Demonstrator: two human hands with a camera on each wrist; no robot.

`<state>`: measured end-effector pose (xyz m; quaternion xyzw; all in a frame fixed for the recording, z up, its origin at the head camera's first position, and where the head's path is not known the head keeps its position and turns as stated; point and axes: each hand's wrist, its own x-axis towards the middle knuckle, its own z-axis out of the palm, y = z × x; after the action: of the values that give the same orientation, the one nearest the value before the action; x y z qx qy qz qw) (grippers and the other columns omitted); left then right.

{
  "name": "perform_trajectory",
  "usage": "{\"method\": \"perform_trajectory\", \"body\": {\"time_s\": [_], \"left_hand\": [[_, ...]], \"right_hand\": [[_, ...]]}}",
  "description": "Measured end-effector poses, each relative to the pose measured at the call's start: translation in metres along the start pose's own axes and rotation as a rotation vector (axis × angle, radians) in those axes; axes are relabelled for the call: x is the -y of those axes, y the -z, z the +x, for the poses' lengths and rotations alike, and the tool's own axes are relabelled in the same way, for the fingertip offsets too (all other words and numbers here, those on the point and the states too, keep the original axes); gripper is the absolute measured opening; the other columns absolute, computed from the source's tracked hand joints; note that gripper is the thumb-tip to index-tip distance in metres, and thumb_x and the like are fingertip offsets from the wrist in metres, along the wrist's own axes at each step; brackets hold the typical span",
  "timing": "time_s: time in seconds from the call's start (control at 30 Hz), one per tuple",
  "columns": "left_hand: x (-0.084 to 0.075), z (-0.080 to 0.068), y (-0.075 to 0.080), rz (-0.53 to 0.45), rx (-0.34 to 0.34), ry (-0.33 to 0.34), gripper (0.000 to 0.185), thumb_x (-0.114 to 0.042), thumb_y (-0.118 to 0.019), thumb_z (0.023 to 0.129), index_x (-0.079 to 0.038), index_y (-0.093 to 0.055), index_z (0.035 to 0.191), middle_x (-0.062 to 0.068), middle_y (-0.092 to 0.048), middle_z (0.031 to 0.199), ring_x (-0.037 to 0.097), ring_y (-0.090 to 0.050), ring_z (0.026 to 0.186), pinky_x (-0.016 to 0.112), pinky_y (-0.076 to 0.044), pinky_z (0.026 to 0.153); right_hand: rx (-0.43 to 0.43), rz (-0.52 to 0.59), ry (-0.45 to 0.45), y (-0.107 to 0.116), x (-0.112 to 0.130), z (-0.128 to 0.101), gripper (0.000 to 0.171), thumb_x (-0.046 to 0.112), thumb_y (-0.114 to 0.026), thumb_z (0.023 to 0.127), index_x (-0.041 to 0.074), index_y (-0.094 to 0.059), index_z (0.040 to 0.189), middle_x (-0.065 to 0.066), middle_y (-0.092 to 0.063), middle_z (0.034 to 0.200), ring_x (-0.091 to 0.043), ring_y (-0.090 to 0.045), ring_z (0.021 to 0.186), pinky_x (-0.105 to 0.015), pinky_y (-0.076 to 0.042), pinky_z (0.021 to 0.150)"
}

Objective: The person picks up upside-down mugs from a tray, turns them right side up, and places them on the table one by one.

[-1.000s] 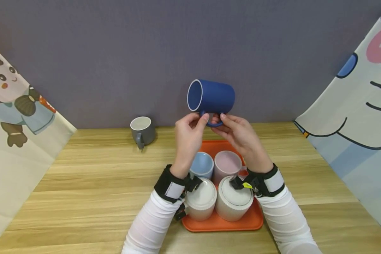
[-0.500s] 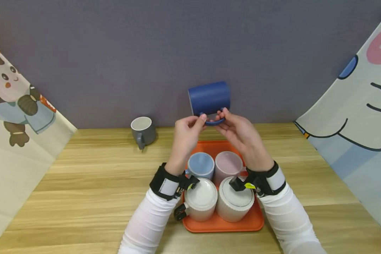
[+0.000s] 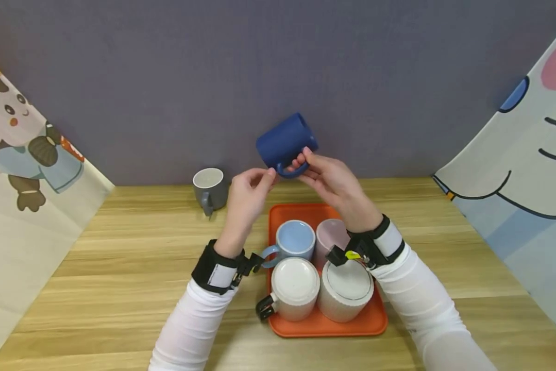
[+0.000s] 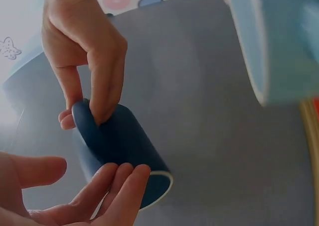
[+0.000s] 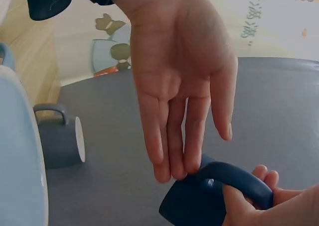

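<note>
Above the far edge of the orange tray (image 3: 326,327), a dark blue mug (image 3: 284,139) hangs in the air, tipped over so that its handle points down toward the person. The right hand (image 3: 330,180) grips that handle, thumb and fingers curled round it; the right wrist view shows the same pinch on the handle (image 5: 238,180). The left hand (image 3: 247,191) comes in from the left with its fingers straight and loose, their tips touching the mug's body beside the handle, as the left wrist view shows (image 4: 117,183); it carries nothing.

On the tray stand four mugs in two rows. A light blue mug (image 3: 295,240) sits in the far left place with its handle pointing out past the tray's left edge, and a pink mug (image 3: 327,235) stands just beside it on the right, partly hidden behind the right wrist. Nearer the person, a white mug (image 3: 296,288) with a dark handle sits at the near left corner, and a ribbed white mug (image 3: 347,293) at the near right. The tray rests on the wooden tabletop (image 3: 120,257), near its middle. A grey mug (image 3: 210,187) stands alone close to the far edge of the tabletop, left of the tray and well apart from it, its handle turned toward the person.
</note>
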<state>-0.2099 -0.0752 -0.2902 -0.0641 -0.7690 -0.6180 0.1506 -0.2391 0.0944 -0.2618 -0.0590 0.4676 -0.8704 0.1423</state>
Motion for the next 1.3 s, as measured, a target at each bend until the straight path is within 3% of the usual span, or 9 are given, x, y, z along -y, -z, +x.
{"method": "perform_trajectory", "body": {"time_s": [0.1, 0.23, 0.43, 0.53, 0.73, 1.0, 1.13, 1.3], "left_hand": [[0.005, 0.000, 0.009, 0.115, -0.046, -0.026, 0.026, -0.025, -0.060, 0.093, -0.002, -0.070, 0.099, 0.014, -0.070, 0.095, 0.024, -0.065, 0.088, 0.030, -0.048, 0.076], [0.014, -0.002, 0.021, 0.205, -0.078, -0.028, 0.024, -0.025, -0.059, 0.093, -0.005, -0.069, 0.102, 0.011, -0.070, 0.099, 0.022, -0.066, 0.093, 0.034, -0.051, 0.083], [0.028, -0.005, 0.034, 0.274, -0.087, -0.062, 0.024, -0.022, -0.058, 0.093, -0.004, -0.068, 0.104, 0.011, -0.070, 0.103, 0.023, -0.067, 0.094, 0.036, -0.053, 0.085], [0.035, -0.008, 0.040, 0.312, -0.095, -0.089, 0.023, -0.019, -0.058, 0.093, -0.002, -0.068, 0.106, 0.013, -0.068, 0.104, 0.024, -0.065, 0.094, 0.037, -0.052, 0.083], [0.047, -0.013, 0.050, 0.368, -0.117, -0.116, 0.022, -0.016, -0.058, 0.093, 0.000, -0.067, 0.106, 0.015, -0.064, 0.106, 0.026, -0.061, 0.098, 0.040, -0.052, 0.085], [0.062, -0.019, 0.062, 0.486, -0.135, -0.154, 0.025, -0.014, -0.060, 0.091, 0.003, -0.066, 0.107, 0.021, -0.062, 0.108, 0.036, -0.053, 0.106, 0.046, -0.039, 0.093], [0.068, -0.021, 0.068, 0.549, -0.144, -0.155, 0.028, -0.015, -0.061, 0.090, 0.005, -0.064, 0.109, 0.024, -0.059, 0.112, 0.040, -0.050, 0.107, 0.048, -0.038, 0.091], [0.075, -0.026, 0.078, 0.635, -0.152, -0.158, 0.032, -0.016, -0.061, 0.090, 0.006, -0.062, 0.113, 0.026, -0.055, 0.116, 0.043, -0.047, 0.111, 0.051, -0.038, 0.091]], "right_hand": [[-0.019, -0.017, -0.011, -0.004, -0.002, 0.006, 0.024, 0.016, -0.048, 0.098, 0.003, -0.063, 0.084, -0.006, -0.062, 0.082, -0.016, -0.063, 0.081, -0.024, -0.054, 0.080], [-0.037, -0.045, -0.034, -0.009, -0.005, 0.013, 0.022, 0.017, -0.049, 0.097, 0.003, -0.062, 0.087, -0.005, -0.063, 0.085, -0.016, -0.063, 0.085, -0.023, -0.054, 0.082], [-0.051, -0.077, -0.052, -0.017, -0.012, 0.025, 0.020, 0.016, -0.050, 0.097, 0.004, -0.062, 0.086, -0.004, -0.065, 0.083, -0.015, -0.063, 0.086, -0.032, -0.042, 0.103], [-0.073, -0.090, -0.065, -0.022, -0.016, 0.032, 0.018, 0.016, -0.051, 0.097, 0.005, -0.062, 0.088, -0.003, -0.065, 0.081, -0.014, -0.063, 0.086, -0.035, -0.038, 0.107], [-0.102, -0.087, -0.108, -0.031, -0.026, 0.046, 0.013, 0.015, -0.052, 0.097, 0.004, -0.059, 0.095, -0.002, -0.066, 0.080, -0.016, -0.061, 0.093, -0.034, -0.039, 0.106], [-0.154, -0.085, -0.132, -0.044, -0.039, 0.064, 0.015, 0.013, -0.054, 0.095, 0.001, -0.060, 0.103, -0.003, -0.066, 0.079, -0.022, -0.061, 0.107, -0.032, -0.043, 0.102], [-0.183, -0.093, -0.146, -0.050, -0.046, 0.072, 0.014, 0.012, -0.055, 0.094, 0.000, -0.061, 0.100, -0.003, -0.065, 0.076, -0.020, -0.063, 0.098, -0.032, -0.045, 0.101], [-0.217, -0.110, -0.157, -0.057, -0.053, 0.078, 0.029, 0.010, -0.058, 0.093, -0.005, -0.061, 0.118, -0.003, -0.064, 0.074, -0.020, -0.066, 0.094, -0.032, -0.047, 0.097]]}}
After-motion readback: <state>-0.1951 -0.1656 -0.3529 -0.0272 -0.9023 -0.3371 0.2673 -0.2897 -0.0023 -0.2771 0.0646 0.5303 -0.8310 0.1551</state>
